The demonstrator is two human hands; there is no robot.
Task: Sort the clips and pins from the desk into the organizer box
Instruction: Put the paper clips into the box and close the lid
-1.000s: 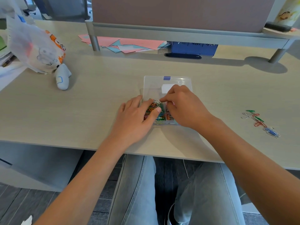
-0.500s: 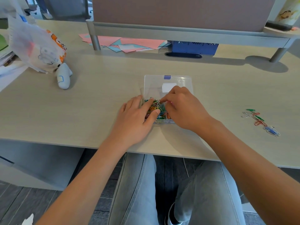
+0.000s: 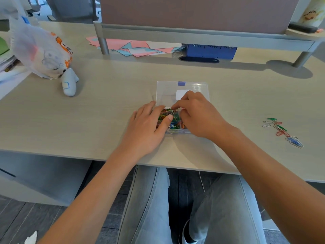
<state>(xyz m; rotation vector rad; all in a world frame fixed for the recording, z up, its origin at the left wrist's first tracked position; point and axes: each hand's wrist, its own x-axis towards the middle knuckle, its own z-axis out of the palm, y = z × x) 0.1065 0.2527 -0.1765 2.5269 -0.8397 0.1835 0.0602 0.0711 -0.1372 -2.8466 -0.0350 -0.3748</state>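
Organizer box (image 3: 182,88) mid-desk | my left hand (image 3: 147,124) flat, pressing clips (image 3: 169,117) down | right hand (image 3: 197,113) pinching, contents unclear | advice: press gently, keep compartments separate | loose clips (image 3: 281,129) remain far right

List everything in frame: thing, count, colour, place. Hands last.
organizer box: one, clear with a blue latch, lid open, centre of desk
paper clips in the box: a heap, mixed colours, near compartment
loose paper clips: a small scatter, green, red, blue and silver, right side of desk
desk: one, pale wood
plastic bag: one, translucent white with orange print, far left
paper sheets: a pile, pink, blue and white, under the partition rail
blue tray: one, under the rail at the back
left hand: over the box's left edge, thumb on the clips
right hand: over the box, fingertips pinching at the heap; what it holds is not clear
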